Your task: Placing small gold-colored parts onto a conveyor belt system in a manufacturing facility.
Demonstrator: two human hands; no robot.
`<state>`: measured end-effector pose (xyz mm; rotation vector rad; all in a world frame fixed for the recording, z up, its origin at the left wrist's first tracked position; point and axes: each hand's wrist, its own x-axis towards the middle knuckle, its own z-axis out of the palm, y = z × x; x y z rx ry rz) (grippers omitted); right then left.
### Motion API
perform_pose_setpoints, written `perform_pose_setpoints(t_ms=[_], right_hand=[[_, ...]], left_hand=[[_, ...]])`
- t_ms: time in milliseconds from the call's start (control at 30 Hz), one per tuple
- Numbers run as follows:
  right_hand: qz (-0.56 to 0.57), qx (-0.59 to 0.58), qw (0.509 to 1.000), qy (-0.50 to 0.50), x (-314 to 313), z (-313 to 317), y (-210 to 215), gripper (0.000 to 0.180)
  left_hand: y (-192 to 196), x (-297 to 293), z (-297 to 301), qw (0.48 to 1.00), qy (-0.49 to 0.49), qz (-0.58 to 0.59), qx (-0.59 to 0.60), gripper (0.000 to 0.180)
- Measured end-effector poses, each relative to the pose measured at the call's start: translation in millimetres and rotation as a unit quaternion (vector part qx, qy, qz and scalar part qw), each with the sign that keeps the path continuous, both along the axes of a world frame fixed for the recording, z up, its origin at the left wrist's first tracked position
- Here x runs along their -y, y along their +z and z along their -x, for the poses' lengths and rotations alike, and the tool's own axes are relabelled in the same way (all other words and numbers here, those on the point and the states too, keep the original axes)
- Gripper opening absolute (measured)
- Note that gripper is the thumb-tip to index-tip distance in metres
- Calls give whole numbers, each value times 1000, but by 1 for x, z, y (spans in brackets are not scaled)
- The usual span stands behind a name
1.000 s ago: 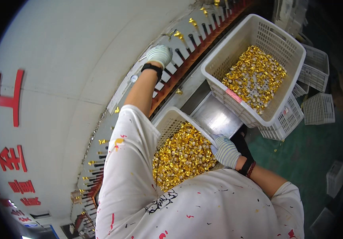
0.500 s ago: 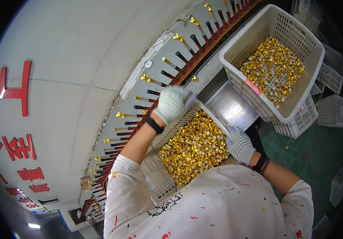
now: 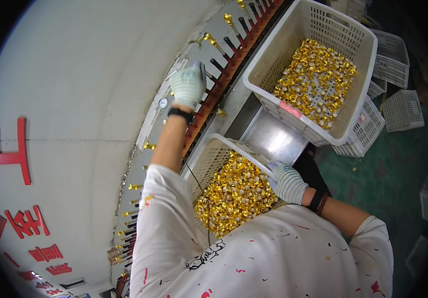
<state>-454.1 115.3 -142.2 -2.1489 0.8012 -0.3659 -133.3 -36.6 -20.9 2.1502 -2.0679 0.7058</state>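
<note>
Gold pieces (image 3: 236, 196): heaped in the near basket, mostly shiny yellow with pale round faces.
Near basket (image 3: 208, 163): pale, slotted plastic, at the centre; the shirt (image 3: 268, 248) hides its 6 o'clock edge, and a dark cord (image 3: 194, 175) runs across its 9 o'clock side.
Right hand (image 3: 289, 185): striped glove at the basket's 3 o'clock rim; cannot tell whether its grip is clasped there.
Left hand (image 3: 188, 87): gloved, at 11 o'clock, beside the rods (image 3: 230, 46); blurred, so cannot tell its grip.
Rods: dark-tipped on red bases, some topped with gold fittings (image 3: 229, 21); the left forearm blocks part of the row.
Metal tray (image 3: 276, 139): at 1 o'clock, between both baskets.
Far basket (image 3: 269, 69): beyond it, more gold pieces thinly covering its bottom.
Crates (image 3: 403, 111): at 2 o'clock, on the green floor (image 3: 368, 179).
</note>
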Motion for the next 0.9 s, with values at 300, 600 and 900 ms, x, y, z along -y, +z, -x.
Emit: perform_pose_setpoints(t_ms=[300, 600, 900], right_hand=[[3, 13, 1000, -6, -3, 2, 2, 33], [-28, -22, 999, 3, -1, 1, 5, 39], [-18, -5, 1000, 0, -4, 0, 1, 39]], left_hand=[[-26, -174, 55, 968, -151, -167, -110, 22], [30, 54, 22, 998, -52, -8, 41, 43], [-2, 32, -12, 997, 13, -45, 64, 25]])
